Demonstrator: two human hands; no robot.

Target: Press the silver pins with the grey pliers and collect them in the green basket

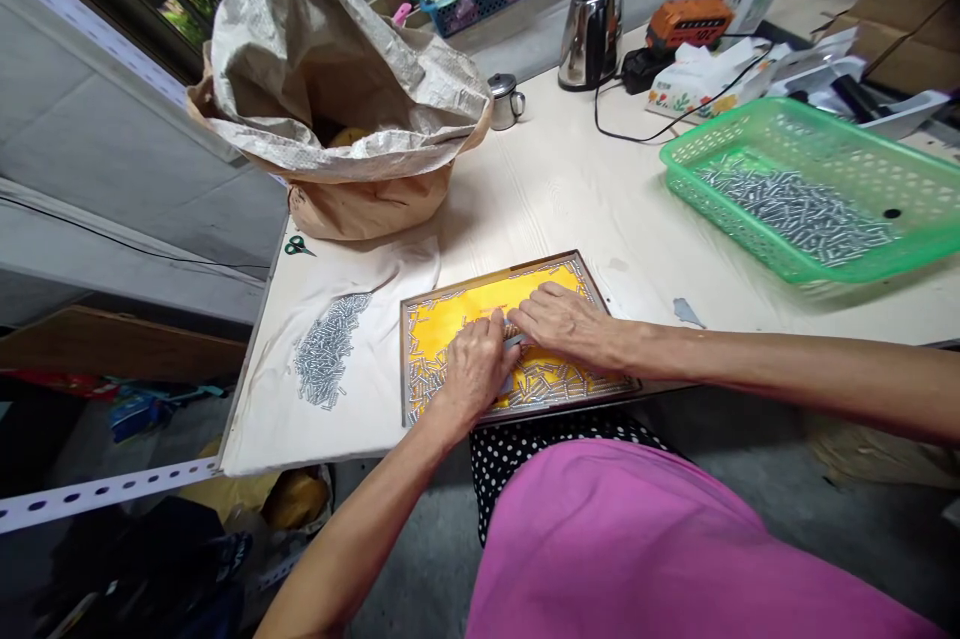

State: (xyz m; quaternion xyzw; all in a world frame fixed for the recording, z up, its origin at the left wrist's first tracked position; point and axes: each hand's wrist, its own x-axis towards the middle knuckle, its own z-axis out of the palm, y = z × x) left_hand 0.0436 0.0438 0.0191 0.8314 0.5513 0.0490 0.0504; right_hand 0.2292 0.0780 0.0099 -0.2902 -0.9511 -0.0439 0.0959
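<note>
A shallow rectangular tray (405, 359) lies at the table's front edge, with a yellow bottom and many small silvery metal pins (551, 384) scattered along its sides and front. Over its middle, my left hand (476, 359) has its fingers curled together; a thin greyish piece (514, 342) shows by the thumb, too small to name. My right hand (566, 324) meets it from the right, fingers bent and closed at the same spot. Whatever sits between the fingertips is hidden. Left of the tray, a heap of similar pins (326, 349) rests on a white cloth (270, 409).
A big woven sack (367, 194) stands open behind the cloth, near green-handled scissors (298, 246). At the right is a green basket (787, 269) holding more pins. Farther back are a metal cup (504, 104), a steel kettle (592, 29), an orange battery pack (688, 22) and a black cord.
</note>
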